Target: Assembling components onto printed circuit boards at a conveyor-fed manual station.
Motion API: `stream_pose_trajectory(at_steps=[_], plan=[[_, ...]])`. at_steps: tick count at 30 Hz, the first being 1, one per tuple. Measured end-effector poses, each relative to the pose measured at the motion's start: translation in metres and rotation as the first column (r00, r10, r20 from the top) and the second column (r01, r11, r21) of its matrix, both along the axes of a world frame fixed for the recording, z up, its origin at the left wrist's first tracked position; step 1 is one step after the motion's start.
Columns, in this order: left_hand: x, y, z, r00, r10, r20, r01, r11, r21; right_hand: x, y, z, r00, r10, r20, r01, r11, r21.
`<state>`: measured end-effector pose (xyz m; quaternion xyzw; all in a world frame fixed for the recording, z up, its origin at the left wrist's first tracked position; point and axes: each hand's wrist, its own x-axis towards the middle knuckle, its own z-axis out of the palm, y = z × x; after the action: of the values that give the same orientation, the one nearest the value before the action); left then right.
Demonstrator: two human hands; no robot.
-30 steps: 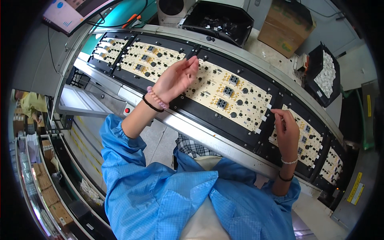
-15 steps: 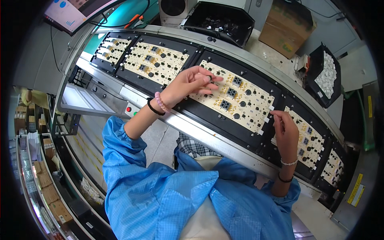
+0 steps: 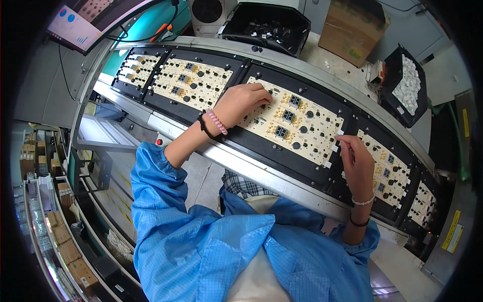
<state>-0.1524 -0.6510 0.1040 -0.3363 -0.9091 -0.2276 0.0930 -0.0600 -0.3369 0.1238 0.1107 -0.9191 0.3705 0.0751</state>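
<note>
- Grey wall panelling [image 3: 35,88] beyond the left end of the bench [image 3: 244,165]
- Pale tiled floor [image 3: 202,177] below its near edge
- Grey cabinet [image 3: 415,34] past its far right corner
- Light glinting along its near edge

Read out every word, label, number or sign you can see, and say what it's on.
Nothing is clear enough to quote.
Screen: print too small.
Yellow label on grey cabinet: too small.
Cardboard box: green marks, too blurred.
White tag on black bin: too small.
Circuit board: any markings too small.
</note>
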Motion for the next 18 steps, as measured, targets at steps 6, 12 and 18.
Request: stream_pose_trajectory(at_steps=[6,12,18], plan=[[-0.005,0.003,-0.001,0.999,-0.032,-0.020,0.033,0.999,0.041,0.001,-0.002,0.003,0.999,-0.021,0.034,0.023,0.998,-0.064],[-0.007,0.000,-0.007,0.999,-0.036,-0.029,0.037,0.998,0.052,0.000,-0.007,0.005,0.999,-0.015,0.037,0.017,0.998,-0.057],[-0.006,-0.012,0.007,0.988,-0.092,-0.123,0.086,0.995,-0.056,-0.002,-0.010,0.001,1.000,-0.014,-0.011,0.014,0.999,-0.050]])
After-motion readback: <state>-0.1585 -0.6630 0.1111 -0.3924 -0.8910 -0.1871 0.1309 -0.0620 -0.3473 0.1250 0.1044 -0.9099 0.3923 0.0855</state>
